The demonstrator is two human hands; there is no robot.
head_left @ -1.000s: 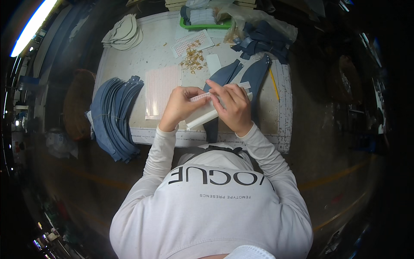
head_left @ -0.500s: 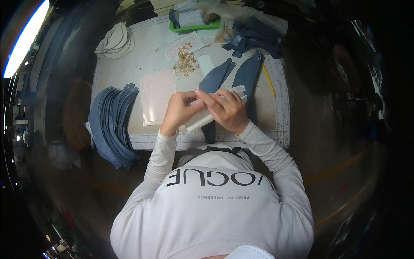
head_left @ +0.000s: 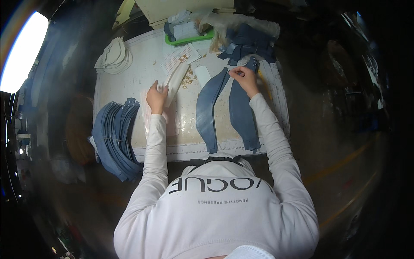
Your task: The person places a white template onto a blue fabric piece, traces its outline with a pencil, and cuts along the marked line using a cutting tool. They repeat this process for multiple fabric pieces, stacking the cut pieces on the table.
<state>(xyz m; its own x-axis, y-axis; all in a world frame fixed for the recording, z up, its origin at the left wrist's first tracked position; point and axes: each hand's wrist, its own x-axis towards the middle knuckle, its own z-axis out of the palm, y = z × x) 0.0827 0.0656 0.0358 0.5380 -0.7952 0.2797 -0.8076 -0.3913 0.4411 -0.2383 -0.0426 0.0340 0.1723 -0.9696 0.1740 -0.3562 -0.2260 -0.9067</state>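
Observation:
My left hand (head_left: 156, 98) grips the lower part of a long, curled white sheet (head_left: 176, 83), which is smeared by motion. The sheet stands over a pink-marked sheet on the table. My right hand (head_left: 245, 80) is closed in a pinch near the far tip of a curved blue fabric piece (head_left: 205, 108); whatever is between its fingertips is too small to make out. Under the right hand and wrist lies a second curved blue piece (head_left: 242, 114), partly hidden. The pink-marked sheet (head_left: 172, 125) lies beside the left forearm.
A thick stack of blue pieces (head_left: 114, 138) overhangs the table's left edge. White pieces (head_left: 115, 56) lie far left. Toward the back are scattered yellowish scraps (head_left: 186, 82), a dotted sheet (head_left: 172, 58), a green tray (head_left: 189, 41) and a dark blue fabric heap (head_left: 250, 43). A yellow pencil (head_left: 264, 84) lies at right.
My hands have parted. The left carried the white sheet left and away from me; the right moved right and away, to the far end of the blue pieces, which are now less covered.

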